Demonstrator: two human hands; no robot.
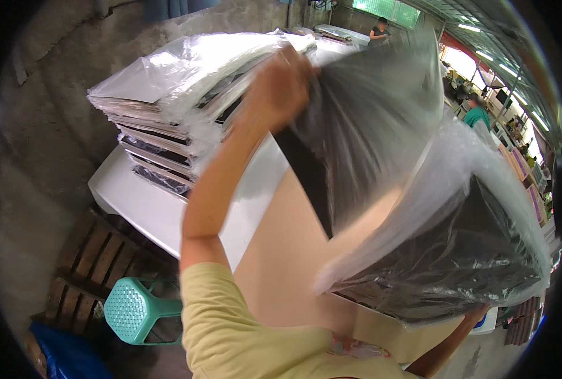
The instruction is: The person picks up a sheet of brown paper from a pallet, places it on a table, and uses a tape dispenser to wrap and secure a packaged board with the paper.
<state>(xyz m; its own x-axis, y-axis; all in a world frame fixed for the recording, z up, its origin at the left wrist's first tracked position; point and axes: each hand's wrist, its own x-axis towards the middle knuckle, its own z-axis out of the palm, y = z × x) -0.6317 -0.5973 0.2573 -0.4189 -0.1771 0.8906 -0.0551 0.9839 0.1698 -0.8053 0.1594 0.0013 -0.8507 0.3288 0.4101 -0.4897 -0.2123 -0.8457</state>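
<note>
My left hand (pixel 280 88), raised and blurred, is closed on the gathered edge of a clear plastic bag (pixel 382 107) with a dark sheet showing through it. My right hand (pixel 478 313) grips the lower right edge of a black panel (pixel 445 252) wrapped in loose clear plastic; its fingers are mostly hidden. The panel is tilted. Beneath both lies a large tan board (pixel 281 252) on a white table (pixel 139 199). Beside my left arm stands a tall stack of plastic-wrapped panels (pixel 161 126), with thin light edges and dark faces.
A mint-green plastic stool (pixel 129 309) stands left of me, near a slatted wooden pallet (pixel 98 252). A blue plastic sheet or bag (pixel 66 354) lies at the lower left. A concrete wall (pixel 60 69) runs behind the stack. Other people (pixel 477 112) are farther off at the right and back.
</note>
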